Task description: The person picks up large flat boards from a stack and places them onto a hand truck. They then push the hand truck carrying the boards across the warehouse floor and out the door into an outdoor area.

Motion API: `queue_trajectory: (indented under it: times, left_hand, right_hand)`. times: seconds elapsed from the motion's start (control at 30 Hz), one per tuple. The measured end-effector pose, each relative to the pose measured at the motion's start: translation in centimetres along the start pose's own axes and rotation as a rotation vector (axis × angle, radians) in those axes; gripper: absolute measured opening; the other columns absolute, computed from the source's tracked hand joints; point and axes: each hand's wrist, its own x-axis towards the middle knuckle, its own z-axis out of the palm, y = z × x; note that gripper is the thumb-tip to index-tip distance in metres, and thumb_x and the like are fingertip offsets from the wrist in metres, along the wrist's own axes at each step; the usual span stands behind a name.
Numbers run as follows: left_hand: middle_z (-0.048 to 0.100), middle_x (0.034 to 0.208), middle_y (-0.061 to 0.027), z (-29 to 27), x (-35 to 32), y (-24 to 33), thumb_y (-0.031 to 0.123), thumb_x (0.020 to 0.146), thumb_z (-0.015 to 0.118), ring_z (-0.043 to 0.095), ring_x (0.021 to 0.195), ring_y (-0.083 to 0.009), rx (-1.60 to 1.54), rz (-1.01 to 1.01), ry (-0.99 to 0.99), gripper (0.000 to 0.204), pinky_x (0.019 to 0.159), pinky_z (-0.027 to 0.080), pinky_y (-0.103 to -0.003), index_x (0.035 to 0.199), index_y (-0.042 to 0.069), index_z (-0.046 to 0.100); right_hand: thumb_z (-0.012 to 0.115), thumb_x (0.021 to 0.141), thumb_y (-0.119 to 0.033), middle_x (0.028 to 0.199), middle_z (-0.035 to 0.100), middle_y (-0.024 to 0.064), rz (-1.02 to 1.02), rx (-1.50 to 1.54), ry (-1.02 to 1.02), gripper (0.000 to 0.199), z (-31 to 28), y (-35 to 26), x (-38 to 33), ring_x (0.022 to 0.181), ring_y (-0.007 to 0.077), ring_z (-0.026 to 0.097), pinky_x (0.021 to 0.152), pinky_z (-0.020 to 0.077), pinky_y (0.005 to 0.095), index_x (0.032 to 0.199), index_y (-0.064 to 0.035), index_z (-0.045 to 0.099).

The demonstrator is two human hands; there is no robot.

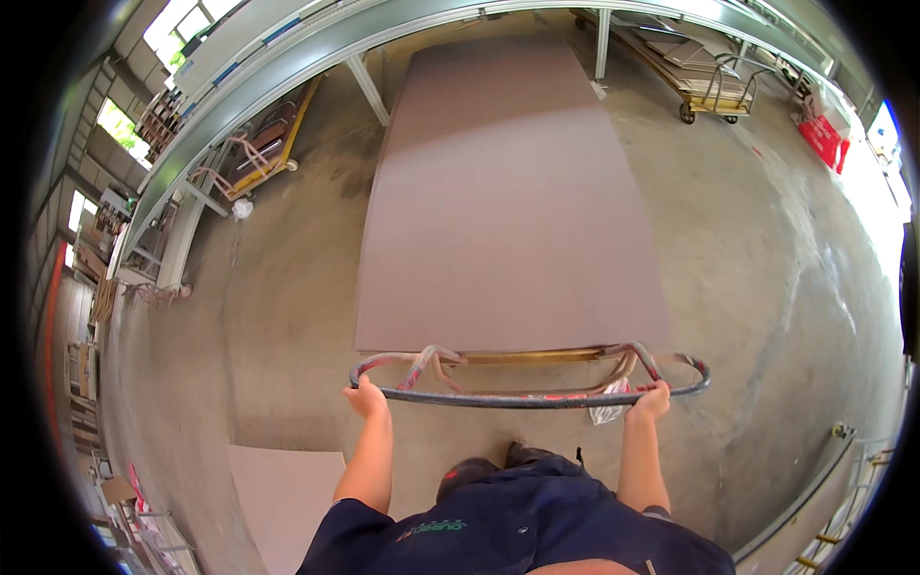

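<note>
In front of me stands a flat cart with a bent-tube push handle, dark and scuffed, with red patches. My left hand is closed around the handle's left end. At the right end, my right hand grips the same bar. A large brownish-grey flat panel lies on the cart and stretches away from me, its far end beneath a metal frame. Below the panel's near edge shows a strip of the yellow cart bed. A crumpled clear plastic bag is seen beside my right hand, beyond the bar.
A long metal conveyor frame on legs crosses the far side. Loaded carts stand at far left and far right. A red and white bag sits at right. Another flat panel lies at lower left, on the concrete floor.
</note>
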Motion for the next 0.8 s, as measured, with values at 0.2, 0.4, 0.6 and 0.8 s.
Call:
queue_trajectory:
  times: [0.2,0.4,0.6,0.8]
  left_hand:
    - [0.052,0.109,-0.0267,7.6,-1.7,5.8,0.026,0.078,0.052,0.052,0.101,-0.0394,0.033,-0.024,0.016,0.05,0.088,0.038,-0.044,0.112,-0.009,0.04]
    - [0.047,0.116,-0.0292,13.6,-4.3,12.6,0.026,0.078,0.051,0.049,0.105,-0.0399,-0.024,-0.061,-0.019,0.056,0.09,0.038,-0.044,0.118,-0.01,0.035]
    - [0.047,0.115,-0.0299,20.9,-5.0,16.3,0.026,0.079,0.05,0.05,0.105,-0.0409,-0.017,-0.035,0.061,0.055,0.09,0.038,-0.044,0.117,-0.011,0.035]
    - [0.049,0.112,-0.0312,27.1,-7.3,23.2,0.027,0.079,0.05,0.05,0.103,-0.0417,0.072,-0.054,-0.046,0.055,0.09,0.037,-0.044,0.114,-0.012,0.035]
  right_hand:
    - [0.05,0.066,-0.009,0.057,0.046,0.0088,-0.091,0.007,-0.009,0.012,9.0,-3.6,4.0,0.048,0.0203,0.047,0.045,0.0392,0.0327,0.059,-0.0012,0.044]
    - [0.05,0.068,-0.01,0.058,0.046,0.008,-0.122,-0.034,-0.035,0.01,16.7,-6.4,9.4,0.047,0.0209,0.048,0.045,0.0395,0.0334,0.065,0.0,0.049]
    - [0.049,0.067,-0.009,0.059,0.047,0.0077,-0.067,-0.081,-0.035,0.009,24.5,-9.7,13.8,0.046,0.0199,0.047,0.043,0.0386,0.0325,0.065,-0.0005,0.049]
    - [0.049,0.069,-0.009,0.058,0.046,0.0071,-0.071,-0.089,-0.029,0.009,33.6,-11.9,19.7,0.044,0.0193,0.047,0.04,0.0371,0.0318,0.068,-0.0004,0.05]
